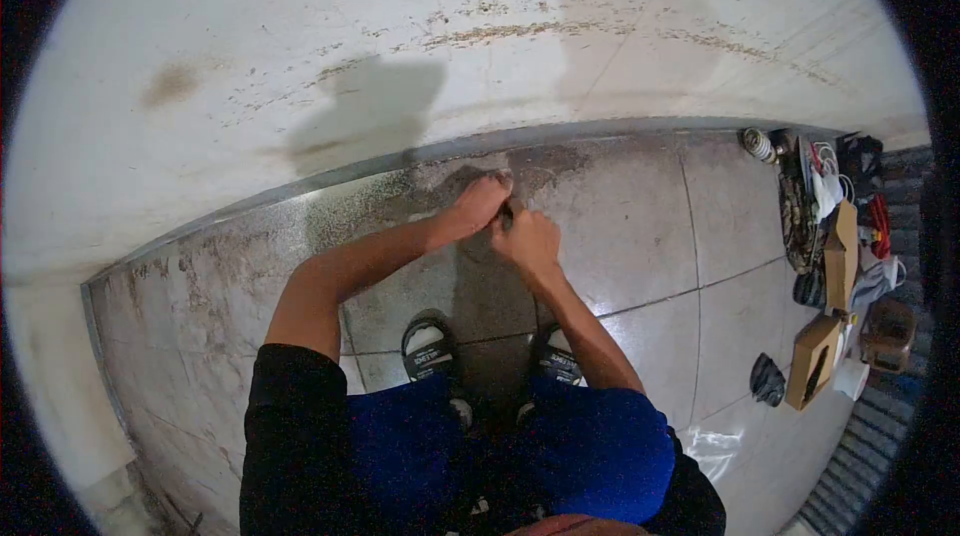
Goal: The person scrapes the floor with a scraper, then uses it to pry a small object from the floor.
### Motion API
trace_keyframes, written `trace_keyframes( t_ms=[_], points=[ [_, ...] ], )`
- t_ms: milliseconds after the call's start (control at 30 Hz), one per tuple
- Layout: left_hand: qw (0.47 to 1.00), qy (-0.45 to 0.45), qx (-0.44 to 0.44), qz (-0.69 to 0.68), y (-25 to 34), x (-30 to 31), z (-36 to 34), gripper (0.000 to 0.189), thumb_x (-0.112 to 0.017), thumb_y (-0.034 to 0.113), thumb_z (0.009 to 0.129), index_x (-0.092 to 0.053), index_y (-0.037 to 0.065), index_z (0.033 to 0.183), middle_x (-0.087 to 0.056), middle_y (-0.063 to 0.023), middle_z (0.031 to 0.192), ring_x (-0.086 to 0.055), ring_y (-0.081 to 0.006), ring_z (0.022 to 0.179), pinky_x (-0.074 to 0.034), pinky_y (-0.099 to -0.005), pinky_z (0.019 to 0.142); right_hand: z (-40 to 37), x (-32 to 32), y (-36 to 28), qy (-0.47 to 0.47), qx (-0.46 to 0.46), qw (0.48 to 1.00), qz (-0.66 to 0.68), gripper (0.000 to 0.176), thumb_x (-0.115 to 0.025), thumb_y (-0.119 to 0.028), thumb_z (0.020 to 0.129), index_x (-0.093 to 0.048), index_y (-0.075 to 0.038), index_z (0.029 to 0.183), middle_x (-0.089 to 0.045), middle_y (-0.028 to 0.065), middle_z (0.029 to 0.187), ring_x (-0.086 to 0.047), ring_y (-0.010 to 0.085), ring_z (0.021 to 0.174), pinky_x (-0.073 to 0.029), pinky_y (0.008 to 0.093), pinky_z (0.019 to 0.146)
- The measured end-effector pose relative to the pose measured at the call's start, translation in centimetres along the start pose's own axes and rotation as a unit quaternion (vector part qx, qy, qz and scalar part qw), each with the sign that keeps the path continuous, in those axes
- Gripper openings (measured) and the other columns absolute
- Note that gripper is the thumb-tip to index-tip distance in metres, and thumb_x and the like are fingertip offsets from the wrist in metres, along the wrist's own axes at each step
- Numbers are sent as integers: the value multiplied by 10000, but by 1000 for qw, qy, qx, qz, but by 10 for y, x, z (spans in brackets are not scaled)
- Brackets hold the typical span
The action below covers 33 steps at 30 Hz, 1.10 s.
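Note:
My left hand [482, 204] is closed, its fingers curled close to the tiled floor [620, 226] near the foot of the wall. Right beside it, my right hand [532, 239] is closed too, and the fingertips of both hands meet. Something small and dark shows between them, too little of it to name. Below the hands the floor is darker, with shadow and what looks like damp staining. My two feet in black-strapped sandals [428, 348] stand just behind the hands.
A scuffed white wall [500, 66] rises ahead, with a grey strip at its base. To the right lie a spiral bulb [758, 145], open cardboard boxes [812, 361], a crumpled black bag [767, 380], cables and a brown plastic container [888, 334]. A ribbed dark surface [870, 441] borders them.

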<state>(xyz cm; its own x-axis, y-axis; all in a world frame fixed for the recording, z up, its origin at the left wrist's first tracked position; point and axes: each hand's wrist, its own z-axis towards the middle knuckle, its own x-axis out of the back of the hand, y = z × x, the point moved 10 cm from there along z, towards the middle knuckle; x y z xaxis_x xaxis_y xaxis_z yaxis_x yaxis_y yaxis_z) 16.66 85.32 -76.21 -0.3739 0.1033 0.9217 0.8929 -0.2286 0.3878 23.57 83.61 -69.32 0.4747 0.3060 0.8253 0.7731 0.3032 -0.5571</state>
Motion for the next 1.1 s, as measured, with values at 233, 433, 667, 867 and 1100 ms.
trace_keyframes(
  t_ms=[233, 433, 667, 867, 1100],
  points=[
    [995, -44, 8, -94, -18, -6, 7, 140, -471, 79, 837, -509, -56, 836, -577, -237, 749, -621, -359, 715, -498, -417, 649, 8, 4, -7, -28, -4, 1000, -3, 306, -592, -286, 739, -637, -26, 895, -630, 228, 720, -623, 396, 681, -498, 469, 639],
    [996, -1, -32, -81, -7, 20, 21, 129, -546, 40, 777, -514, -55, 858, -590, -225, 733, -613, -370, 733, -498, -415, 642, 28, 3, 2, -17, -4, 1000, -20, 320, -587, -280, 741, -642, -31, 933, -630, 233, 719, -626, 394, 680, -500, 472, 655],
    [983, -85, 87, -135, -2, -10, 4, 169, -478, 83, 844, -525, -50, 938, -588, -246, 836, -605, -384, 825, -498, -451, 722, 3, 3, 8, -31, -13, 999, -8, 333, -590, -284, 726, -616, -29, 939, -638, 211, 711, -633, 374, 662, -502, 471, 620],
    [986, -60, 47, -147, -16, 14, 28, 230, -417, 143, 887, -529, -55, 851, -585, -238, 770, -601, -350, 716, -480, -424, 629, 32, 1, 6, -16, -4, 1000, -10, 319, -585, -281, 729, -635, -48, 942, -639, 217, 733, -626, 396, 693, -494, 481, 643],
    [991, -29, 38, -129, -15, 0, 11, 131, -509, 57, 801, -538, -59, 856, -583, -258, 791, -619, -366, 762, -495, -417, 648, 14, -1, 2, -2, 8, 1000, -19, 280, -588, -274, 729, -632, -46, 885, -641, 205, 730, -633, 378, 686, -502, 468, 623]
  ],
)
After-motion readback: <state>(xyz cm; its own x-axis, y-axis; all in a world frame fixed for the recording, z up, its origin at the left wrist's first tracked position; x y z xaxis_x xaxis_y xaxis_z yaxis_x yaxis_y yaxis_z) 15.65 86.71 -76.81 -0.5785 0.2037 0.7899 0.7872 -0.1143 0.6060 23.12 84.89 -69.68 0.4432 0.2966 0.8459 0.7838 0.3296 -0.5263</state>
